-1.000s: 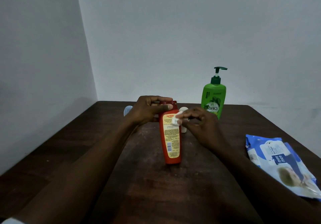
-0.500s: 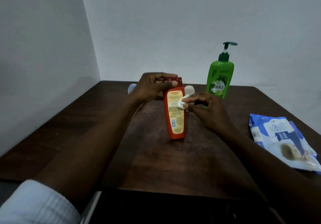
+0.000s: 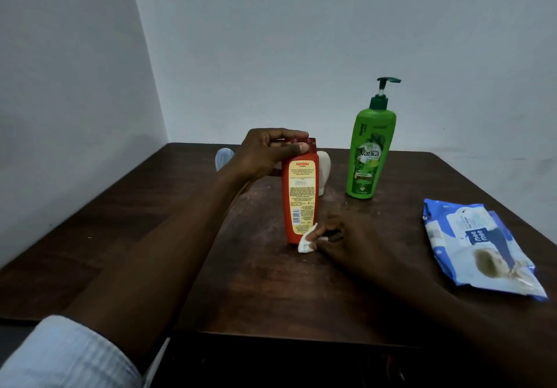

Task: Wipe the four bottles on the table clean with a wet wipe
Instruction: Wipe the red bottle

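Red bottle (image 3: 300, 194): standing near upright mid-table (image 3: 271, 291), long axis vertical, label facing me.
Left hand (image 3: 268, 154): I'm gripping the cap end from the left, fingers curled over the top.
Right hand (image 3: 346, 240): I'm pinching a folded wet wipe (image 3: 307, 241) against the bottle's base, low on its right side.
Next: body rising straight above the wipe, so I'm judging an upward stroke.

Illumination is dim and even, with no glare. The right hand (image 3: 352, 241) appears motion-blurred and merges into the dark table (image 3: 150, 237). Wide-angle distortion bends the frame edges.
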Motion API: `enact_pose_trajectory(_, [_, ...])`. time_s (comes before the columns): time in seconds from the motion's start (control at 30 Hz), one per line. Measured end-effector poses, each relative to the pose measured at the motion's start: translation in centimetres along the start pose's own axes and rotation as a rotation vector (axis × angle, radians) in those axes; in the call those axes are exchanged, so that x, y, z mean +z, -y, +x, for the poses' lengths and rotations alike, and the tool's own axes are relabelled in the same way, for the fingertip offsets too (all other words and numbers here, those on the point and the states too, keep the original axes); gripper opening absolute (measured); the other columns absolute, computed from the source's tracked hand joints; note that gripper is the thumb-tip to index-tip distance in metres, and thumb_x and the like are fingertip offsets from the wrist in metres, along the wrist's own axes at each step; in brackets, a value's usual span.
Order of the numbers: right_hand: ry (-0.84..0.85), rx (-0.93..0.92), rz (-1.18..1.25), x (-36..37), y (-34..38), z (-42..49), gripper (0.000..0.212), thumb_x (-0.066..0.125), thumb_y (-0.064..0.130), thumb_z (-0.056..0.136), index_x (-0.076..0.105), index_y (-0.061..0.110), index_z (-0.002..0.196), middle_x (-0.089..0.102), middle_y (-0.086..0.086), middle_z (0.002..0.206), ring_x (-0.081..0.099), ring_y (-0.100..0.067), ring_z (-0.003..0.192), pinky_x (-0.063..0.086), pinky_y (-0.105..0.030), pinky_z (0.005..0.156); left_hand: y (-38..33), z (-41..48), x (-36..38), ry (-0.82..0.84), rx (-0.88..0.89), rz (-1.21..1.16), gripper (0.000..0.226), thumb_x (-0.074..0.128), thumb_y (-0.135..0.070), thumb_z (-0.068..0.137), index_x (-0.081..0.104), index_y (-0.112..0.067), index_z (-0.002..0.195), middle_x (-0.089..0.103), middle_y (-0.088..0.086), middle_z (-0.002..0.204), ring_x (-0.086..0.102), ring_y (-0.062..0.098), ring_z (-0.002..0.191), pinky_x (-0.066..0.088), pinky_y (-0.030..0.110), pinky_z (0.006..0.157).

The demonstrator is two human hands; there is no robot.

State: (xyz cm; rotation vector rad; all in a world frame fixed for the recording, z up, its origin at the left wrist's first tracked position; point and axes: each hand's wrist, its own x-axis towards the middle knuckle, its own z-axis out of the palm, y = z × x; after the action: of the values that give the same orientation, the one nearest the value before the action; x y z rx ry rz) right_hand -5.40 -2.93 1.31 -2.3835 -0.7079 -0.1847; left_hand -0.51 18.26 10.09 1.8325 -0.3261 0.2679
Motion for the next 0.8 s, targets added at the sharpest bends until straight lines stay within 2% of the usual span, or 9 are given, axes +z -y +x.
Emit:
enact_pose_trajectory(0.07, [-0.008, -0.020, -0.037, 0.0, 0.0, 0.0, 0.018, 0.078, 0.023, 0.083, 0.077, 0.031, 0.099, 0.070, 0.011, 0.110, 0.062, 0.000, 0.099, 0.051, -0.015, 0.089, 0.0, 0.0, 0.0, -0.013, -0.002, 0.004, 0.030, 0.073, -0.022, 0.089, 0.070, -0.023, 0.119, 0.074, -0.006, 0.104, 0.073, 0.012, 0.093, 0.062, 0.028, 0.069])
enact_pose_trajectory(0.2, [-0.024, -0.035, -0.038, 0.1, 0.1, -0.1, 0.018, 0.076, 0.022, 0.085, 0.076, 0.029, 0.101, 0.068, 0.011, 0.111, 0.060, -0.001, 0.100, 0.050, -0.016, 0.089, 0.2, -0.2, -0.2, -0.034, -0.017, -0.019, 0.029, 0.073, -0.020, 0.089, 0.070, -0.023, 0.118, 0.074, -0.006, 0.104, 0.072, 0.015, 0.095, 0.063, 0.030, 0.072])
enact_pose_trajectory(0.3, [-0.081, -0.045, 0.028, 0.1, 0.3, 0.0, 0.017, 0.076, 0.023, 0.084, 0.076, 0.029, 0.100, 0.067, 0.012, 0.108, 0.061, -0.001, 0.099, 0.054, -0.020, 0.088, 0.3, -0.3, -0.4, -0.033, -0.023, -0.030, 0.028, 0.073, -0.021, 0.089, 0.071, -0.024, 0.116, 0.075, -0.005, 0.105, 0.072, 0.015, 0.097, 0.063, 0.034, 0.075])
enact_pose_trajectory(0.43, [-0.205, -0.084, 0.086, -0.3, 0.2, 0.8, 0.020, 0.078, 0.019, 0.082, 0.077, 0.027, 0.100, 0.068, 0.013, 0.105, 0.063, 0.002, 0.095, 0.053, -0.013, 0.080, 0.2, -0.4, -0.6, -0.009, -0.029, -0.045, 0.026, 0.073, -0.021, 0.089, 0.070, -0.027, 0.114, 0.075, -0.005, 0.106, 0.072, 0.015, 0.097, 0.062, 0.033, 0.076])
enact_pose_trajectory(0.6, [-0.377, -0.100, 0.219, -1.5, 0.8, 3.0, 0.017, 0.080, 0.019, 0.080, 0.078, 0.021, 0.097, 0.072, 0.011, 0.101, 0.067, 0.003, 0.088, 0.055, -0.014, 0.073, 0.4, -0.6, -0.7, 0.024, -0.021, -0.079, 0.028, 0.071, -0.020, 0.090, 0.070, -0.026, 0.117, 0.074, 0.000, 0.113, 0.071, 0.019, 0.104, 0.060, 0.042, 0.088])
enact_pose_trajectory(0.8, [-0.451, -0.103, 0.413, -3.6, 1.9, 5.6, 0.017, 0.079, 0.025, 0.081, 0.079, 0.024, 0.098, 0.074, 0.012, 0.100, 0.068, -0.001, 0.092, 0.058, -0.022, 0.078, 0.6, -0.8, -0.7, 0.048, 0.013, -0.110, 0.024, 0.067, -0.016, 0.093, 0.070, -0.028, 0.114, 0.075, -0.004, 0.110, 0.071, 0.018, 0.105, 0.058, 0.044, 0.093])
